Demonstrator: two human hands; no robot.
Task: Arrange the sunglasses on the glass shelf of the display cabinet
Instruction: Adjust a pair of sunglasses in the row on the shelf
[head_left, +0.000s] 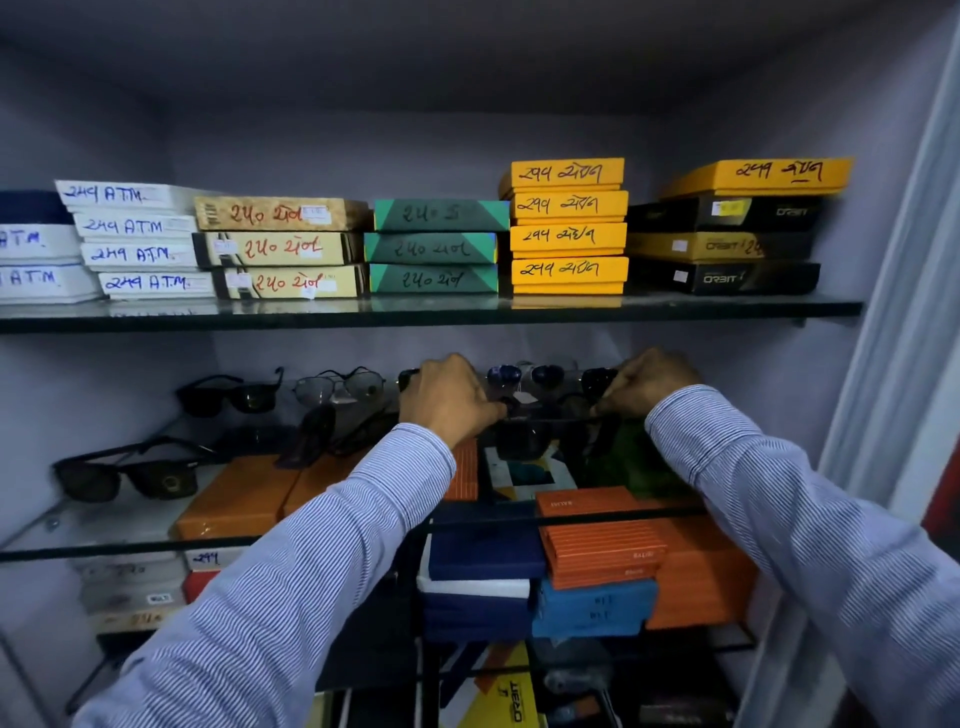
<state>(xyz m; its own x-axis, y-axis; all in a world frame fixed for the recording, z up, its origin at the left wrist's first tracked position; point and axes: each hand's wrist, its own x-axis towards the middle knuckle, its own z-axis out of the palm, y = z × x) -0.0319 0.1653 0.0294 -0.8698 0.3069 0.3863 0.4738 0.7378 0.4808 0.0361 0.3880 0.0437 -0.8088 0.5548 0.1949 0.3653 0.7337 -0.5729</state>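
Head view: I see both hands on one dark pair (550, 431) at mid-shelf, left hand (449, 397) pinching one end, right hand (647, 387) closed on the other. Left of my grip, three pairs already stand placed: black (228, 395), wire-framed (340, 387), big black (124, 475). Behind my grip, blue lenses (524, 375) show. I judge the job over halfway. Fingertips and the shelf (104, 525) beneath them are hard to read.

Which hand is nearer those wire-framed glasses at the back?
Left. The left hand is just right of the wire-framed glasses; the right hand is much farther right, beyond the blue-lensed pair.
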